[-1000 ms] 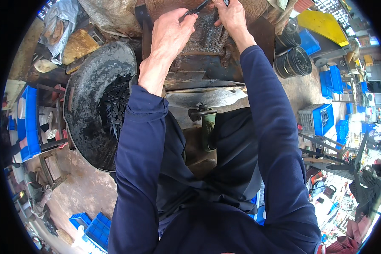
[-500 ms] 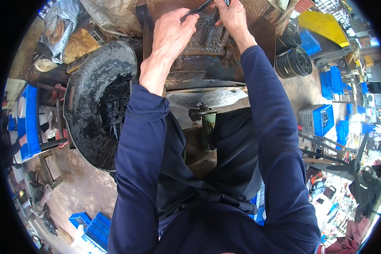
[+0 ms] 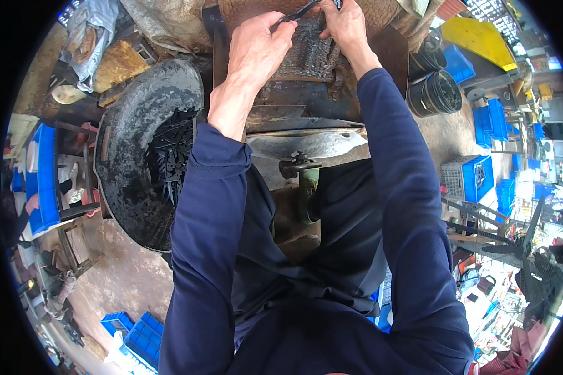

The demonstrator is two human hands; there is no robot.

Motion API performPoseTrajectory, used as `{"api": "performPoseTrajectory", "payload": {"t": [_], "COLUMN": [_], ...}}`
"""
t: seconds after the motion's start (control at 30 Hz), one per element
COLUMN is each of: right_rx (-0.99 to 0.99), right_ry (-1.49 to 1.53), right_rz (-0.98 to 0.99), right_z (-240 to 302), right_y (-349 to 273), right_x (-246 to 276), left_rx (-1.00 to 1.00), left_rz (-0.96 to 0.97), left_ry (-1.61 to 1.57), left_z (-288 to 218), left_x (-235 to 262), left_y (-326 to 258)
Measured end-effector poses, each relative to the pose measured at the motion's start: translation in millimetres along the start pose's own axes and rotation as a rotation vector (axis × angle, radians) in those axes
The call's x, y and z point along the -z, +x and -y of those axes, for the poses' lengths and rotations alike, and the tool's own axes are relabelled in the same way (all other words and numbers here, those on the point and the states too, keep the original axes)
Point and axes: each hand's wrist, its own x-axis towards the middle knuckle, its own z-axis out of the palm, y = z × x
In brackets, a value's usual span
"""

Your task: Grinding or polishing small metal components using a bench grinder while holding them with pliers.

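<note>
At the top edge, my left hand [image 3: 259, 49] is closed around one end of a slim, dark, curved piece [image 3: 304, 11], which looks like metal; its exact kind does not show. My right hand [image 3: 345, 28] pinches the other end, and the picture's edge cuts off part of what its fingers hold. Below the hands lies a wet, dark, rough pad [image 3: 308, 61] on a brown, stained work surface [image 3: 281, 94]. Left of my left forearm stands a large black basin [image 3: 122, 119] with a heap of small dark flat pieces [image 3: 172, 153] in it.
A pale, worn, curved sheet [image 3: 309, 145] lies between the work surface and my knees, above a metal fitting [image 3: 299, 166]. Black buckets [image 3: 436, 94] stand at right, near blue crates [image 3: 478, 178]. A fan [image 3: 522, 244] is farther right. More blue crates [image 3: 145, 340] sit at lower left.
Both hands have shifted very slightly to the right, and the dark piece between them has tilted a little. Its grip in both hands looks the same.
</note>
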Motion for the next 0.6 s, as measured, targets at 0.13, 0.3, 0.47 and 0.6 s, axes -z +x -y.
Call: {"api": "performPoseTrajectory", "payload": {"t": [0.13, 0.3, 0.47, 0.6], "right_rx": [0.031, 0.021, -0.006, 0.000], "right_ry": [0.012, 0.015, -0.008, 0.012], "right_rz": [-0.001, -0.010, 0.003, 0.007], "right_z": [-2.2, -0.2, 0.8, -0.8], "right_y": [1.4, 0.2, 0.0, 1.0], "right_x": [-0.2, -0.6, 0.3, 0.1], "left_rx": [-0.019, -0.004, 0.024, 0.025], "left_rz": [-0.018, 0.008, 0.018, 0.013], "left_ry": [-0.016, -0.005, -0.008, 0.004], "left_z": [1.5, 1.5, -0.6, -2.1], "left_x": [-1.7, -1.2, -1.3, -1.5], "left_y": [0.7, 0.8, 0.2, -0.5]}}
